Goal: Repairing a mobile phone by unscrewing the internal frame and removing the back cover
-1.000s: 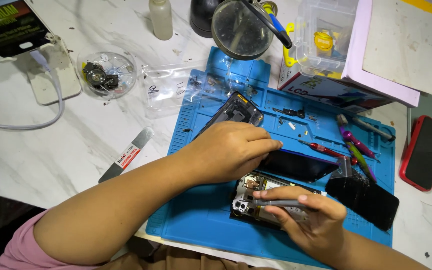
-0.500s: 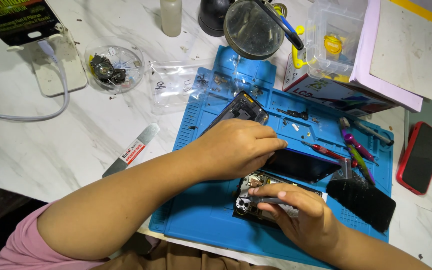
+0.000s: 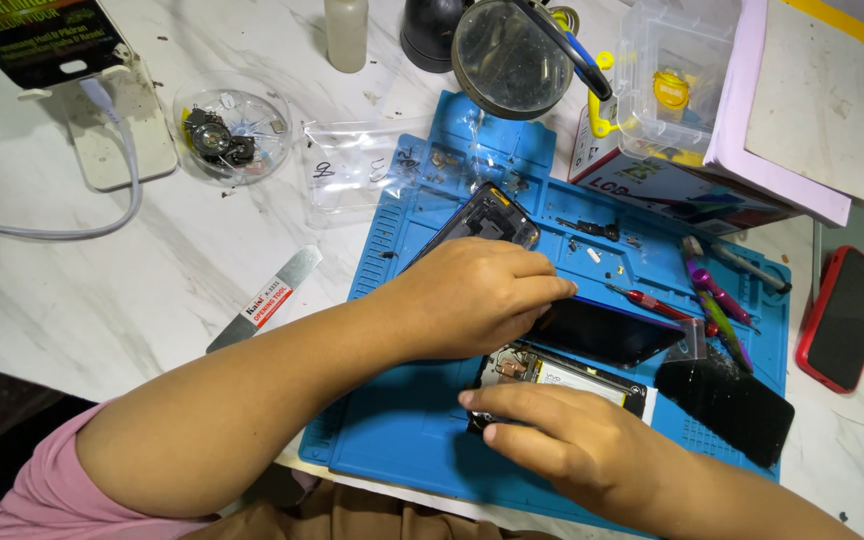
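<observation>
On a blue work mat (image 3: pixel 402 440) lies an opened phone (image 3: pixel 567 375), its board and battery showing. My right hand (image 3: pixel 572 450) lies over its near end, fingers pressed along the edge and gripping it. My left hand (image 3: pixel 472 300) reaches in from the left and pinches the edge of a black screen panel (image 3: pixel 607 332) tilted just above the opened phone. A second dark phone frame (image 3: pixel 482 218) sticks out behind my left hand.
A black panel (image 3: pixel 732 408) and screwdrivers (image 3: pixel 712 295) lie on the mat's right. A red-cased phone (image 3: pixel 845 318), a magnifier (image 3: pixel 507 55), a box (image 3: pixel 652 185), a dish of parts (image 3: pixel 232 130), a clear bag (image 3: pixel 362 165), a metal opening tool (image 3: pixel 262 300) and a phone on a stand (image 3: pixel 42 40) surround it.
My right hand has slid left along the opened phone, and the grey tool it held no longer shows. My left hand stays on the screen panel.
</observation>
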